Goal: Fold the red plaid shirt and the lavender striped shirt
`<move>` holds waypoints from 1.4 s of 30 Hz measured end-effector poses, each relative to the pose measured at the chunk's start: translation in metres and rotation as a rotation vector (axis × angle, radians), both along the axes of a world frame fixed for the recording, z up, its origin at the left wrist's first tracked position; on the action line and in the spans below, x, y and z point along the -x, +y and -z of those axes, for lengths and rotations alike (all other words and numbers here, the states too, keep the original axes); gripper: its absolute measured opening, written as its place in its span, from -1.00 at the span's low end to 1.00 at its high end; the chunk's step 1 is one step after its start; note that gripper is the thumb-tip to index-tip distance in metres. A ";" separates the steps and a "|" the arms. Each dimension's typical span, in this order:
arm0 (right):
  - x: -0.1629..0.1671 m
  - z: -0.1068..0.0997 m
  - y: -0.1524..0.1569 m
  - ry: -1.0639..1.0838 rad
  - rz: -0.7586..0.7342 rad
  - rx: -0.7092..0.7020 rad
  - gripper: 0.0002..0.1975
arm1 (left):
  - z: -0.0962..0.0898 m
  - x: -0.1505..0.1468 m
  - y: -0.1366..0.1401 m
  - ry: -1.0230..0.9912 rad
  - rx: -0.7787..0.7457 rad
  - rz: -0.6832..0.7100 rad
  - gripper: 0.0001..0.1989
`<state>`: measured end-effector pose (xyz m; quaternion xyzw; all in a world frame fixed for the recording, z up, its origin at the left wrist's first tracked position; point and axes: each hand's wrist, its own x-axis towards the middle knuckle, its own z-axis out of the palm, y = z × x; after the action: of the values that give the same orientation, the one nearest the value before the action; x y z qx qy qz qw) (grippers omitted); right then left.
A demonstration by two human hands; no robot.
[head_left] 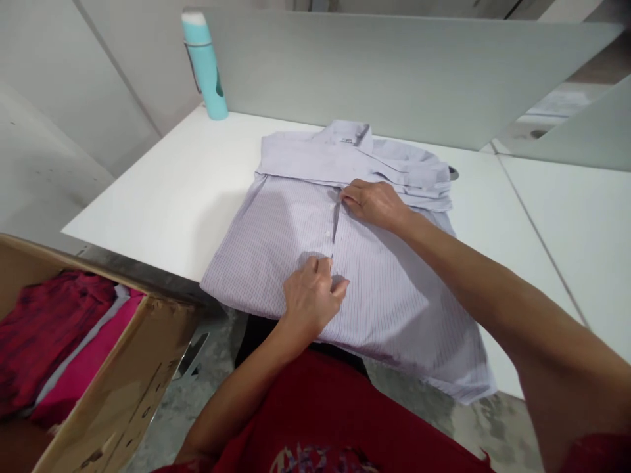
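A pale lilac striped button-up shirt (290, 223) lies front up, its sleeves folded across the chest below the collar. Its lower part hangs over the table's near edge. My right hand (372, 202) pinches the edge of the button placket just under the folded sleeves, where the front gapes slightly and small white buttons show. Lower on the placket rests my left hand (313, 295), fingers bent down onto the cloth and thumb held apart from them.
The shirt is on a white table (162, 197) with a pale divider panel (345, 72) behind it. A turquoise bottle (207, 69) stands at the back left corner. Below left is a cardboard box (133, 368) holding folded red and pink clothes (54, 328).
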<state>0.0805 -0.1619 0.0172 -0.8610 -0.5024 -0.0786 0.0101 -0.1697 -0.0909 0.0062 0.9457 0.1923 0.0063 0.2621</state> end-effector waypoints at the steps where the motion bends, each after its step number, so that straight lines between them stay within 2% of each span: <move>1: 0.001 -0.001 0.001 -0.007 0.003 0.009 -0.62 | -0.002 -0.002 0.000 -0.002 -0.024 0.003 -0.61; 5: 0.004 -0.001 0.002 -0.037 0.030 0.039 -0.62 | -0.015 -0.019 0.006 0.039 -0.099 0.016 -0.55; 9: 0.003 0.002 0.000 -0.063 0.034 0.021 -0.61 | -0.025 -0.049 0.020 0.048 -0.061 0.032 -0.52; 14: -0.001 0.005 -0.005 -0.066 0.042 0.006 -0.62 | -0.019 -0.087 0.031 0.007 0.024 0.069 -0.65; 17: -0.002 0.005 -0.006 -0.063 0.041 0.006 -0.61 | -0.015 -0.097 0.032 -0.018 0.093 0.081 -0.75; 21: 0.001 0.002 -0.003 -0.068 0.055 0.028 -0.60 | -0.016 -0.092 0.031 -0.014 0.142 0.068 -0.69; 28: 0.011 -0.010 0.011 -0.099 0.055 0.086 -0.59 | -0.017 -0.070 0.038 -0.042 0.100 0.040 -0.69; 35: 0.017 -0.010 0.022 -0.110 0.045 0.172 -0.63 | -0.009 -0.064 0.041 -0.011 0.034 0.031 -0.73; 39: 0.018 -0.001 0.022 -0.093 0.009 0.145 -0.65 | -0.009 -0.062 0.039 0.002 0.003 0.049 -0.71; 42: 0.018 0.009 0.015 -0.048 -0.017 0.040 -0.62 | -0.008 -0.062 0.038 0.020 -0.024 0.044 -0.71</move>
<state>0.0628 -0.1464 0.0083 -0.8545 -0.5115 -0.0889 -0.0187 -0.1080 -0.0528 0.0145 0.9527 0.1741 -0.0068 0.2489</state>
